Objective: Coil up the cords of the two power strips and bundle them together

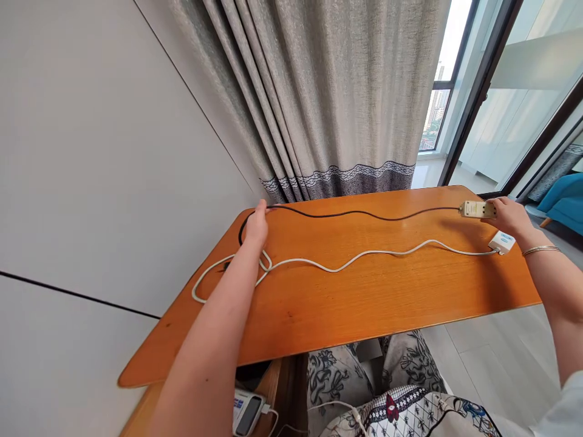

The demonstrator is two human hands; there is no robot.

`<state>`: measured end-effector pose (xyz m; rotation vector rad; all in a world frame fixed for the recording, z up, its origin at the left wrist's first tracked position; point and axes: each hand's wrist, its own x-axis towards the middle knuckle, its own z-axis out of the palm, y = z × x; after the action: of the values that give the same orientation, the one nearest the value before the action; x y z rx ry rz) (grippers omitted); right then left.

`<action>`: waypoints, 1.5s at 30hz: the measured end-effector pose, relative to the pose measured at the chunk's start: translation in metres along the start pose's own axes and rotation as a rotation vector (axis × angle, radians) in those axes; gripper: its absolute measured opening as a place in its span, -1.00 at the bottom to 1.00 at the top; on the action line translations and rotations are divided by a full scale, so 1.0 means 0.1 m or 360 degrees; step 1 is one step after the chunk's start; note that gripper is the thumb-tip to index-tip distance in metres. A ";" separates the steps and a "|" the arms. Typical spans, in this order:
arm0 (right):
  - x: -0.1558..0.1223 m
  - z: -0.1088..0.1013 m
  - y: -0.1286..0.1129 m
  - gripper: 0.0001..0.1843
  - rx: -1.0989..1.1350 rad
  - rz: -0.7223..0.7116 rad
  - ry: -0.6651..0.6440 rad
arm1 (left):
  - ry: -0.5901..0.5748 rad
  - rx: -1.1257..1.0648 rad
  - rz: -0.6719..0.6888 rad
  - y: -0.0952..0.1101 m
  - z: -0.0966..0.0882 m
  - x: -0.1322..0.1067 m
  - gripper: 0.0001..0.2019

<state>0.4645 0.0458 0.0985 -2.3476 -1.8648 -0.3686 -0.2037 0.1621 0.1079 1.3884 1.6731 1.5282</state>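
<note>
My right hand [511, 217] is closed on one end of a small cream power strip [476, 209], holding it just above the table's right end. From the strip a thin black cord [350, 213] runs left across the far side of the table to my left hand [257, 226]. That hand is closed around the cord, and its fingers are partly hidden. Beyond it the cord bends down in a loop behind my left wrist. Nearer to me lies a white cord [334, 271], loosely coiled at the left, leading to a white block-shaped socket [502, 242] below my right hand.
The wooden table [364, 303] stands against a pale wall panel [91, 152] on the left. Grey curtains [346, 91] hang behind it, with a glass sliding door at the right. Under the front edge, a white device [248, 413] with a plugged cable sits near my legs.
</note>
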 end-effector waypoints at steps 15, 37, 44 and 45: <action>0.12 0.31 -0.01 -0.79 -0.0045 -0.0143 -0.0216 | -0.0655 -0.0015 -0.0638 -0.27 0.13 -0.44 -0.54; 0.32 0.33 -0.76 -0.53 0.0190 -0.0272 -0.0373 | -0.1543 0.0794 0.0807 -0.06 0.74 -1.18 -0.42; -0.02 0.17 -1.85 -0.44 0.0749 -0.0869 -0.0292 | -0.1251 0.0967 0.1060 -0.24 1.01 -1.26 -0.19; -0.08 0.16 -1.98 -0.40 0.0771 -0.0950 -0.0300 | -0.1246 0.0983 0.1001 -0.27 1.03 -1.25 -0.20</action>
<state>0.2727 0.0885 0.0694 -1.5355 -2.3843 0.2495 -0.0785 0.1003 0.0222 2.5807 1.2676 0.4984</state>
